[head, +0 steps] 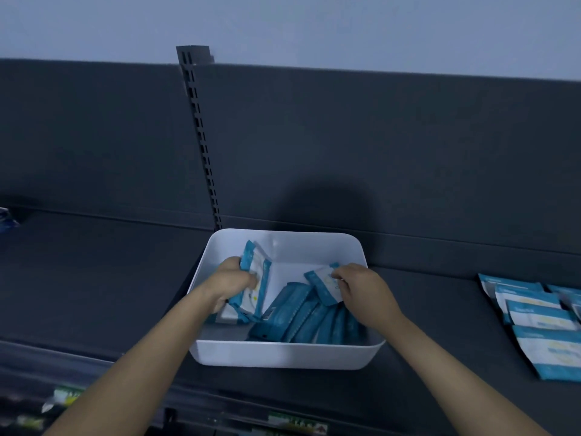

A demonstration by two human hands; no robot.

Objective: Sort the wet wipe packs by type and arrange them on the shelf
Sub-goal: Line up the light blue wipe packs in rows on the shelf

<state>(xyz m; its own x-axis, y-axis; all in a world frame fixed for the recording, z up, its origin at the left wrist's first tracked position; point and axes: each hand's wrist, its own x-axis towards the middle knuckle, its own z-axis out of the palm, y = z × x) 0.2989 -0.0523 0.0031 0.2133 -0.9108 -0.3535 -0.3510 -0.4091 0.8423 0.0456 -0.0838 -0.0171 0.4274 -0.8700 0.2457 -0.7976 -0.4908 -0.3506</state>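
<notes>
Head view. A white bin (pixel 283 354) sits on the dark shelf (pixel 94 278). Inside it, the left hand (pixel 231 280) has its fingers (pixel 246 278) curled round a bundle of white-faced packs (pixel 257 269). The right hand (pixel 361 286) pinches a single white-faced pack (pixel 325 286) above the plain blue packs (pixel 301 316) standing on edge in the bin.

A laid-out row of packs (pixel 534 316) lies on the shelf at right, cut off by the frame edge. Judged partly done: the bin is not yet cleared.

Pack print is unreadable. A blue item (pixel 6 220) at far left cannot be identified.
</notes>
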